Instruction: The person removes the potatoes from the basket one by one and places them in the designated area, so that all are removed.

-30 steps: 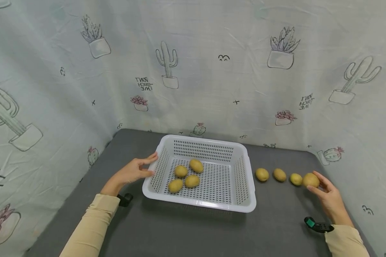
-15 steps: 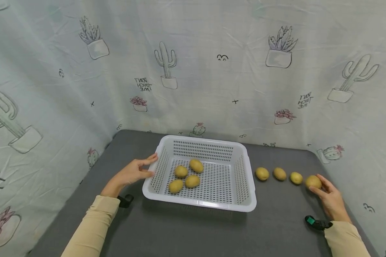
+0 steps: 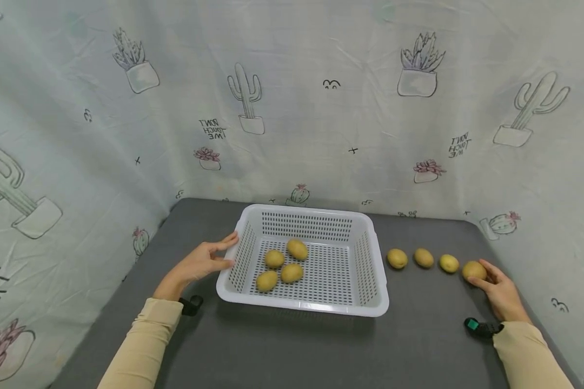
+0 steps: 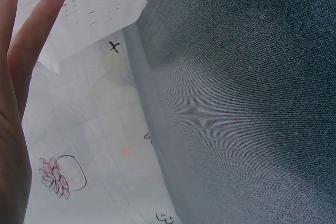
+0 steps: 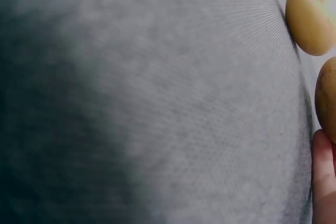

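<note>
At the right end of a row on the table, my right hand (image 3: 503, 294) holds a potato (image 3: 474, 271) between thumb and fingers. In the right wrist view that potato (image 5: 328, 98) shows at the right edge, a fingertip against its lower end. Left of it lie a smaller yellow potato (image 3: 449, 263) and two more potatoes (image 3: 423, 257). My left hand (image 3: 199, 263) rests at the left rim of a white slotted plastic basket (image 3: 316, 307), its fingers extended. Inside the basket lie several potatoes (image 3: 292, 273), grouped toward the left.
The dark grey cloth-covered table (image 3: 292, 356) extends in front of the basket. A pale curtain (image 3: 292, 108) printed with cacti encloses the back and both sides, close beyond the table's edges. Black straps (image 3: 484, 328) sit on both wrists.
The right hand has shifted the end potato slightly to the right, so a gap now shows between it and the small yellow one. My left hand has stayed at the basket rim.
</note>
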`<state>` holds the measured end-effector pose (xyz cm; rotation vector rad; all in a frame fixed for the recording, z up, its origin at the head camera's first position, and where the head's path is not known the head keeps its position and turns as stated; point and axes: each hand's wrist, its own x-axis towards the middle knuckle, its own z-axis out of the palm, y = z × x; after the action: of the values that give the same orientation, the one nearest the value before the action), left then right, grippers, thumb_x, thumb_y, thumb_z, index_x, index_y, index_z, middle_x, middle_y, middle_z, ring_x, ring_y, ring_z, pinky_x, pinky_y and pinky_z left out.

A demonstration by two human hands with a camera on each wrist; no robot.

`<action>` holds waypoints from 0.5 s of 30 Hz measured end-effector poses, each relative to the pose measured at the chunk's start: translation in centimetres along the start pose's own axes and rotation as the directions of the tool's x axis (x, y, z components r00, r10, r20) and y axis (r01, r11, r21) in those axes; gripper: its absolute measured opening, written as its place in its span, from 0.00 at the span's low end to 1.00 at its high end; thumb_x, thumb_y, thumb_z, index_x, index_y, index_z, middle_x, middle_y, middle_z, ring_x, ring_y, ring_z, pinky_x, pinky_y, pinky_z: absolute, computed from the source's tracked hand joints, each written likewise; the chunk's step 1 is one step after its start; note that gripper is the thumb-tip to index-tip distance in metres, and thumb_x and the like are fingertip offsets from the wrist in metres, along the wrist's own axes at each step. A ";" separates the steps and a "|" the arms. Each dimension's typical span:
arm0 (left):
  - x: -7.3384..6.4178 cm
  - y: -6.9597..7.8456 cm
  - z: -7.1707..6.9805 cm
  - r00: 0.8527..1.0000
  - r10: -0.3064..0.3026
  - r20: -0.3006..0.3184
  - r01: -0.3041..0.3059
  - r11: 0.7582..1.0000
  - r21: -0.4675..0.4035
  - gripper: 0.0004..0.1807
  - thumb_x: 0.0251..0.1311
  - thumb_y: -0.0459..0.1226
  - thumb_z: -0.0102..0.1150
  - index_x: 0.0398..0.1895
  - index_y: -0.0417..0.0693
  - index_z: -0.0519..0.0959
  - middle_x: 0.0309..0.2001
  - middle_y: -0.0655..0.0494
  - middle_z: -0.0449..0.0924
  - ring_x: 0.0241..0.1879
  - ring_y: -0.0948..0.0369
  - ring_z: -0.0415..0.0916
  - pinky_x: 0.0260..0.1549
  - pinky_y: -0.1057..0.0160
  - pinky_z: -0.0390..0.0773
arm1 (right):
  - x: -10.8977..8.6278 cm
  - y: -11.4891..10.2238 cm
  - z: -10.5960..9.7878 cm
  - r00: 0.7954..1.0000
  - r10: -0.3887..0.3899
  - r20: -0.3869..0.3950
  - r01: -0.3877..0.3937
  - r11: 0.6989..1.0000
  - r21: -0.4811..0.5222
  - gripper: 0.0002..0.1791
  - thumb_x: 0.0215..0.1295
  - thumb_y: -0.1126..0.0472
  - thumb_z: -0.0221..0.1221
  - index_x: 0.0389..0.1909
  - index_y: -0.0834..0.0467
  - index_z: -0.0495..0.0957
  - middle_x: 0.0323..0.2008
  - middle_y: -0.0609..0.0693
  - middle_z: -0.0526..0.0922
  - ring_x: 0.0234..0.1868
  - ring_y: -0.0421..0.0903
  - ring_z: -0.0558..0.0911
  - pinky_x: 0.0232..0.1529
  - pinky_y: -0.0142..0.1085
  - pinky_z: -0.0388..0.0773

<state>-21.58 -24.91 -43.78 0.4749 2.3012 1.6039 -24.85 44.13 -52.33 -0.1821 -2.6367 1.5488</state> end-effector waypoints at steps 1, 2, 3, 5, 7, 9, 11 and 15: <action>0.0 0.0 0.0 1.000 0.003 0.001 -0.003 1.000 -0.005 0.38 0.61 0.33 0.59 0.71 0.34 0.52 0.75 0.43 0.37 0.58 0.37 0.69 0.44 0.70 0.76 | 0.1 -0.1 -0.1 1.000 -0.001 0.006 0.001 1.000 -0.019 0.42 0.67 0.55 0.58 0.74 0.60 0.47 0.68 0.37 0.57 0.52 0.16 0.62 0.44 0.11 0.58; 0.0 0.0 0.0 1.000 0.003 0.000 -0.003 1.000 -0.007 0.38 0.61 0.33 0.59 0.71 0.34 0.52 0.75 0.43 0.37 0.58 0.37 0.69 0.44 0.70 0.76 | 0.2 -0.2 -0.1 1.000 -0.003 0.013 0.003 0.999 -0.039 0.42 0.67 0.54 0.57 0.74 0.61 0.47 0.69 0.41 0.56 0.52 0.16 0.62 0.44 0.11 0.58; 0.0 0.0 0.0 1.000 0.004 0.002 -0.004 1.000 -0.008 0.38 0.61 0.33 0.59 0.71 0.34 0.52 0.75 0.43 0.37 0.57 0.37 0.70 0.44 0.69 0.76 | 0.2 -0.2 -0.2 1.000 -0.002 0.023 0.004 0.998 -0.056 0.42 0.67 0.53 0.57 0.74 0.62 0.47 0.71 0.45 0.54 0.52 0.16 0.61 0.43 0.11 0.58; 0.0 0.0 0.0 1.000 0.004 0.004 -0.004 1.000 -0.009 0.38 0.61 0.32 0.59 0.71 0.34 0.52 0.75 0.43 0.37 0.57 0.38 0.71 0.45 0.69 0.76 | 0.3 -0.3 -0.3 0.999 -0.008 0.038 0.010 0.997 -0.072 0.43 0.67 0.53 0.57 0.73 0.65 0.47 0.70 0.46 0.54 0.48 0.15 0.61 0.42 0.11 0.58; 0.0 0.0 0.0 1.000 -0.002 0.003 0.002 1.000 -0.008 0.38 0.61 0.32 0.59 0.71 0.34 0.52 0.75 0.44 0.37 0.56 0.38 0.72 0.45 0.69 0.76 | 0.4 -0.2 -0.4 0.999 -0.006 0.050 0.011 0.996 -0.092 0.43 0.67 0.52 0.57 0.73 0.67 0.47 0.70 0.47 0.55 0.44 0.14 0.60 0.41 0.12 0.58; 0.0 0.0 0.0 1.000 -0.001 0.004 0.001 1.000 0.004 0.38 0.61 0.32 0.59 0.71 0.34 0.52 0.75 0.44 0.37 0.55 0.39 0.73 0.44 0.69 0.76 | 0.4 -0.1 -0.4 0.998 0.005 0.065 0.001 0.995 -0.100 0.44 0.67 0.51 0.57 0.73 0.67 0.45 0.71 0.50 0.52 0.45 0.14 0.60 0.41 0.12 0.58; 0.0 0.1 0.1 1.000 -0.001 0.001 0.001 1.000 0.009 0.38 0.61 0.33 0.59 0.71 0.34 0.52 0.75 0.44 0.38 0.56 0.39 0.72 0.44 0.69 0.76 | 0.4 0.0 -0.5 0.997 0.015 0.070 -0.008 0.995 -0.102 0.44 0.68 0.51 0.56 0.73 0.67 0.44 0.72 0.53 0.50 0.49 0.14 0.60 0.42 0.11 0.57; 0.0 0.1 0.1 1.000 0.001 0.003 -0.001 1.000 0.009 0.38 0.61 0.33 0.59 0.71 0.34 0.52 0.75 0.44 0.37 0.55 0.38 0.73 0.43 0.69 0.76 | 0.4 0.1 -0.4 0.996 0.026 0.082 -0.019 0.996 -0.081 0.43 0.69 0.50 0.53 0.73 0.67 0.41 0.72 0.61 0.46 0.58 0.18 0.56 0.46 0.09 0.54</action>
<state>-21.52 -24.82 -43.69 0.4803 2.3070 1.5927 -25.23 44.58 -52.18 -0.1566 -2.7727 1.4892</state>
